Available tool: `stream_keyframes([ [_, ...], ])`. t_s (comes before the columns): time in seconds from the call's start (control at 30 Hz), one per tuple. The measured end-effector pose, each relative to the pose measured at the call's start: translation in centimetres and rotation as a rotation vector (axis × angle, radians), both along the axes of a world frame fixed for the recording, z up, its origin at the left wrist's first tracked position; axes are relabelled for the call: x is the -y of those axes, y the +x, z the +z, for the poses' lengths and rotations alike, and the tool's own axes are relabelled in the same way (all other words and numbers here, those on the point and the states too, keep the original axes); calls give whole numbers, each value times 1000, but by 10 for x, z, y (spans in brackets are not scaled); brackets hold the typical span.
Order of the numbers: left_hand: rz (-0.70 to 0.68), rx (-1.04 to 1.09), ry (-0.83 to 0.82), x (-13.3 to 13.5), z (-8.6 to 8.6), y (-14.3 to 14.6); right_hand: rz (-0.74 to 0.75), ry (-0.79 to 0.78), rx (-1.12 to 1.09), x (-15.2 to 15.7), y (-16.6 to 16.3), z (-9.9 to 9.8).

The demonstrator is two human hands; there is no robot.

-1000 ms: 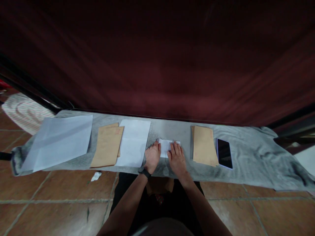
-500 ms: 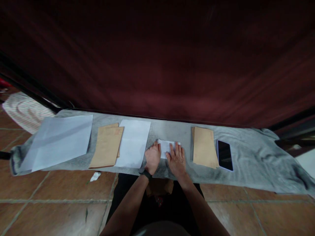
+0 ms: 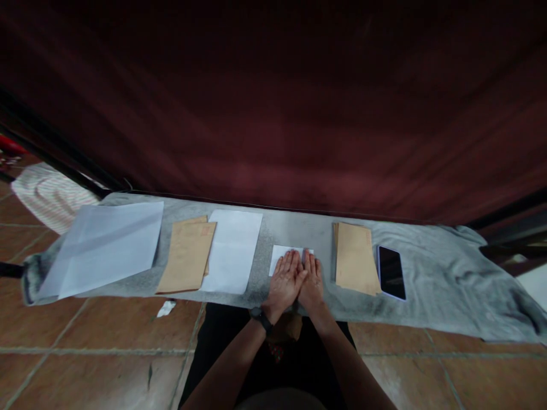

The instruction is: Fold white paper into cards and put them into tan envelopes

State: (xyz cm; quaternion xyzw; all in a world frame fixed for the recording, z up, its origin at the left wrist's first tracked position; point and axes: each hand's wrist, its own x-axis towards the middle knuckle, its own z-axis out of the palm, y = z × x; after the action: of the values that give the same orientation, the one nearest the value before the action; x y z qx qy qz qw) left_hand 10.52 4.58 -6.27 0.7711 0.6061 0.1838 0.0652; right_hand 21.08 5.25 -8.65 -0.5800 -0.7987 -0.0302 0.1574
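A small folded white paper (image 3: 280,256) lies on the grey cloth (image 3: 427,273) in front of me. My left hand (image 3: 285,281) lies flat on it with fingers stretched out, a dark band at the wrist. Right beside it, my right hand (image 3: 312,279) also presses flat on the paper, its fingers straight and touching the left hand. Most of the paper is hidden under both palms.
To the right lie a stack of brown envelopes (image 3: 355,257) and a black phone (image 3: 390,272). On the left are a white sheet (image 3: 233,250), brown envelopes (image 3: 186,257) and a large white sheet (image 3: 105,246). A dark red curtain (image 3: 273,102) hangs behind. A paper scrap (image 3: 166,308) lies on the tiled floor.
My left hand has moved right from the paper's left edge onto its middle, opening flat. Both hands now lie side by side on the paper.
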Motion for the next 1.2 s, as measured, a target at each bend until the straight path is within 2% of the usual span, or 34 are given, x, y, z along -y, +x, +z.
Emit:
stream_keyframes([
  [0.23, 99, -101, 6, -10, -10, -14, -41, -21, 21, -3, -2, 5],
  [0.7, 145, -187, -18, -13, -6, -20, -113, 49, -60, -8, 20, 4],
  [0.8, 136, -187, -26, -14, -7, -20, -96, 72, -79, -3, 18, 8],
  [0.97, 115, -170, -13, -14, -7, -22, 62, 9, -24, 18, 14, 9],
  [1.2, 153, -126, 3, -19, -4, -26, -3, 23, -11, 27, 26, 3],
])
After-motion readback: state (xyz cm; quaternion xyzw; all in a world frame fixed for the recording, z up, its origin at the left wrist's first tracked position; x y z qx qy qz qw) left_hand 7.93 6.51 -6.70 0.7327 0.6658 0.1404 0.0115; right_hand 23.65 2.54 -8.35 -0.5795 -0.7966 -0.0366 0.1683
